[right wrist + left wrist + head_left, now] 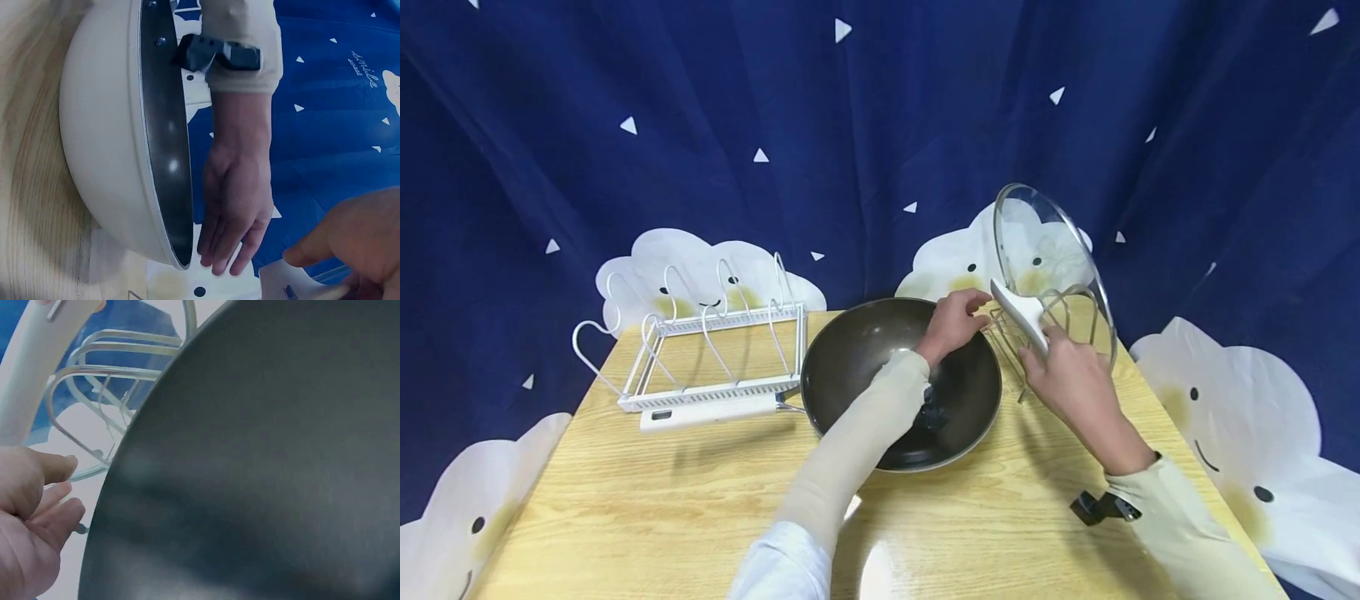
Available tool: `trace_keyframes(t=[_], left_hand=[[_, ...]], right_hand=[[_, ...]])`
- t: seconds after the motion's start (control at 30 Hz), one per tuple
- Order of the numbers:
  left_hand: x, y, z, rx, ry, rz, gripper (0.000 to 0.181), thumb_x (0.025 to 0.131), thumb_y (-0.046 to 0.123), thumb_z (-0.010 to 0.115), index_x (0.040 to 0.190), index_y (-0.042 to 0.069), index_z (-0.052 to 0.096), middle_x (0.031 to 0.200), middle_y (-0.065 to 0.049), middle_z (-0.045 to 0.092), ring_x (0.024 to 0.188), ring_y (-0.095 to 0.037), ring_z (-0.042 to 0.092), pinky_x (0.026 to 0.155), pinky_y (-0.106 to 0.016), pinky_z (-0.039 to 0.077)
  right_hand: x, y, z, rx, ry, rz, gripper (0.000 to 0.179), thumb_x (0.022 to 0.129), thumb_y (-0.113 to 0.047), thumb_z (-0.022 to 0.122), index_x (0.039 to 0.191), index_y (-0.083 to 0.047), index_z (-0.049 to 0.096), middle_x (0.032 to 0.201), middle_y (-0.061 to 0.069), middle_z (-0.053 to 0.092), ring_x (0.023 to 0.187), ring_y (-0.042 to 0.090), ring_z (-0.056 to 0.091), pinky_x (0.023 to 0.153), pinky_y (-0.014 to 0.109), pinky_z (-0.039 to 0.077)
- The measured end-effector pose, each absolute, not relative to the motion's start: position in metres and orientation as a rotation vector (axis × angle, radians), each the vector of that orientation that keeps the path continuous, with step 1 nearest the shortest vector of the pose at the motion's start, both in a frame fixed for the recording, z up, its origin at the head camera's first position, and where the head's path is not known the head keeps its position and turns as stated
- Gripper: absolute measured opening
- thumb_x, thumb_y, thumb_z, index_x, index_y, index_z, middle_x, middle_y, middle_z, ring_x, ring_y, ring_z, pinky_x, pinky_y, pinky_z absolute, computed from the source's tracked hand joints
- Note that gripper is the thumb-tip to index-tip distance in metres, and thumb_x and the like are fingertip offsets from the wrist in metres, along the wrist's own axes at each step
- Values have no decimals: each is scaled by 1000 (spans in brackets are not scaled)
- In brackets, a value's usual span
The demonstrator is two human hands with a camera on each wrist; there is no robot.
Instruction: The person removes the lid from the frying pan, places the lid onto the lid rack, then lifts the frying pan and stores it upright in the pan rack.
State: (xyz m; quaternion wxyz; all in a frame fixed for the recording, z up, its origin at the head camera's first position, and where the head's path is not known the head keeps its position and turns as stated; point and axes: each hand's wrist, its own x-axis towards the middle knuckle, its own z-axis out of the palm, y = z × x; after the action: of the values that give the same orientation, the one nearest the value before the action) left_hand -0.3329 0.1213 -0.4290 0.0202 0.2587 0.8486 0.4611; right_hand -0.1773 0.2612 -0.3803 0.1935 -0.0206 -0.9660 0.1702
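Observation:
My right hand point(1070, 375) grips the white handle point(1021, 315) of a clear glass pot lid point(1051, 212), which stands tilted on its edge. Over the right part of a dark-lined wok point(865, 350) reaches my left hand point(955, 321), its fingers loosely bent with nothing between them. Its fingertips are close to a wire rack point(1006, 337); whether they touch it I cannot tell. The left wrist view has the rack's rounded loops point(106, 372) beside the wok's dark inside point(250, 450). In the right wrist view, my left hand point(237, 194) hangs with its fingers extended.
A white rack point(711, 387) with several upright wire loops stands on the left of the wooden table point(625, 500). The wok's white handle point(715, 412) points left, along the rack's front. Behind the table hangs a blue curtain point(700, 100) with white clouds.

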Motion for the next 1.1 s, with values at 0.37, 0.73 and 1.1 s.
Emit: trace_keyframes(t=[0.37,0.73,1.1], left_hand=[[-312,57,-395,911,2691,1098,42,94,15,72,135,7,63,136,-7,66,131,-22,58,109,-30,43],[-268,-14,-376,1066,2762,1048,47,94,23,71,138,8,61,137,-6,65,130,-22,58,109,-35,45],[-237,-83,-380,1053,2973,916,50,97,28,68,141,6,58,143,-11,61,139,-32,50,115,-45,39]], right_hand=[[-162,258,-373,66,-2623,474,45,92,-23,71,118,12,60,82,32,68,66,56,62,56,66,44],[-148,239,-345,227,-2492,536,42,90,-22,74,123,3,65,95,27,74,78,44,72,60,63,48],[-154,221,-360,328,-2594,744,50,94,-29,73,134,-2,61,112,25,73,92,40,74,76,61,53]])
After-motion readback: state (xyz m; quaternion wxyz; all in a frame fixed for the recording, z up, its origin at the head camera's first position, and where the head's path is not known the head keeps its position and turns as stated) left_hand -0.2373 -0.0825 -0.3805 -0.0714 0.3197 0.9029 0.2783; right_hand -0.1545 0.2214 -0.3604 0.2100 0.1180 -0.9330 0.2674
